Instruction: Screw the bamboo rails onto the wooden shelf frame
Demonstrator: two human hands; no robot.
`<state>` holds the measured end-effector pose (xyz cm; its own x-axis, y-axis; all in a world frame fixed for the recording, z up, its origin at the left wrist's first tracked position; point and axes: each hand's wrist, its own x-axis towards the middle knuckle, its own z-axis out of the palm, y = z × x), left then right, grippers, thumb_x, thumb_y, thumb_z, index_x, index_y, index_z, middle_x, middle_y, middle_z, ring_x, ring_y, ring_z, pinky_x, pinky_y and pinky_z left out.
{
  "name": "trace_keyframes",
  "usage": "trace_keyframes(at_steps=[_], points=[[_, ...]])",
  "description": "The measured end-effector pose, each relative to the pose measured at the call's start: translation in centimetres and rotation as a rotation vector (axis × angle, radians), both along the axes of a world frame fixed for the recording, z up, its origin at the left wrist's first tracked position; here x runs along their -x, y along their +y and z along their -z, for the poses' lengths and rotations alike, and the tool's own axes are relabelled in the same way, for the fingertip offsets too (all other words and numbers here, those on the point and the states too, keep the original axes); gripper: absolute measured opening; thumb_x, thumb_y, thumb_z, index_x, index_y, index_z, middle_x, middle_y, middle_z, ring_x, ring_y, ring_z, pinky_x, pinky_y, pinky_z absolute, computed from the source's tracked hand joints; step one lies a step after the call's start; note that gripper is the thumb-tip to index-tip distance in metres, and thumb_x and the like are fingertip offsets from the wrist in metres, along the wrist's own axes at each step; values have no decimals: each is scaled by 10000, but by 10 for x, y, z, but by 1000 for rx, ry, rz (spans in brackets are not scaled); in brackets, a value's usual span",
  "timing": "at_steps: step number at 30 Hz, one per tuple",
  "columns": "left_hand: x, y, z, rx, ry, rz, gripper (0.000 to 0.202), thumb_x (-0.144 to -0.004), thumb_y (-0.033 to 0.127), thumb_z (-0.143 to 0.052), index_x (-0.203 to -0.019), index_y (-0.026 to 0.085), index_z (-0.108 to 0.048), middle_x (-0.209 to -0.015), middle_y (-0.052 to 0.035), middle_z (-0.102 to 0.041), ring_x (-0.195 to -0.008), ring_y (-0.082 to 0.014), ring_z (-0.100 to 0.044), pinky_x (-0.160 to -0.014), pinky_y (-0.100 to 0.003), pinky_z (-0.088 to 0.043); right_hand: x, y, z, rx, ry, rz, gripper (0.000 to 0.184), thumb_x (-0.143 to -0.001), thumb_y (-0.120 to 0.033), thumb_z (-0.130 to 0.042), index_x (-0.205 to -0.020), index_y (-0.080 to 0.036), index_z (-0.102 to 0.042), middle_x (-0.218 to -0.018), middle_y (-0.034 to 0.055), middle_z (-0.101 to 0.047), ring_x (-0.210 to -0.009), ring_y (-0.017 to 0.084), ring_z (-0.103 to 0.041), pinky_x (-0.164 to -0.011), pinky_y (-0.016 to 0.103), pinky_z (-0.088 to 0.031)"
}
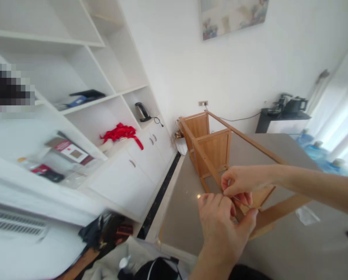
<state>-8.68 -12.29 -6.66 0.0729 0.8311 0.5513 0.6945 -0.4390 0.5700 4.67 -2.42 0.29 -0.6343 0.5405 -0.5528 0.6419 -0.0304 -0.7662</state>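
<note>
A wooden shelf frame [213,169] with slatted panels lies on its side on a grey table [181,217]. My left hand [220,217] is closed round its near rail, with the thumb on the right side and the fingers over the top. Just beyond it, my right hand [240,184] is bent down in a pinch at the same rail. A thin metal rod, perhaps a hex key, shows between its fingers, but its shape is mostly hidden. The two hands nearly touch.
A clear plastic bag [307,215] lies right of the frame. White shelving [118,93] with a kettle [142,112] and red ribbon [120,132] stands left. Water jugs [316,151] are at the right, near a dark coffee-machine stand [263,121]. Bags [104,229] sit lower left.
</note>
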Motion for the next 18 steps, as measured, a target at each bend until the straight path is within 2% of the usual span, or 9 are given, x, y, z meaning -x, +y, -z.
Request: trace_keyframes(at_steps=[3,8,18], points=[[-14,-1,-5,8,35,-102,381,-659,346,-766,-565,207,-424,-577,13,-561,-658,-183,-539,-792,-432,-371,-3,5,7,46,47,-44,104,-776,-285,-568,-790,-184,-547,-526,-33,-614,-470,113,-583,-462,204,-471],[-30,-10,-7,30,112,-248,290,-707,271,-687,-574,204,-439,-565,14,-543,-634,-173,-521,-766,-419,-368,-6,8,10,2,105,-117,82,-761,-252,-574,-761,-175,-545,-533,-25,-611,-478,109,-580,-441,190,-459],[-47,-15,-19,14,212,-304,150,-679,161,-646,-600,197,-524,-614,4,-609,-660,-170,-539,-833,-429,-356,-13,4,12,-123,163,-150,50,-749,-205,-520,-748,-170,-556,-514,-22,-586,-460,108,-573,-445,199,-472]])
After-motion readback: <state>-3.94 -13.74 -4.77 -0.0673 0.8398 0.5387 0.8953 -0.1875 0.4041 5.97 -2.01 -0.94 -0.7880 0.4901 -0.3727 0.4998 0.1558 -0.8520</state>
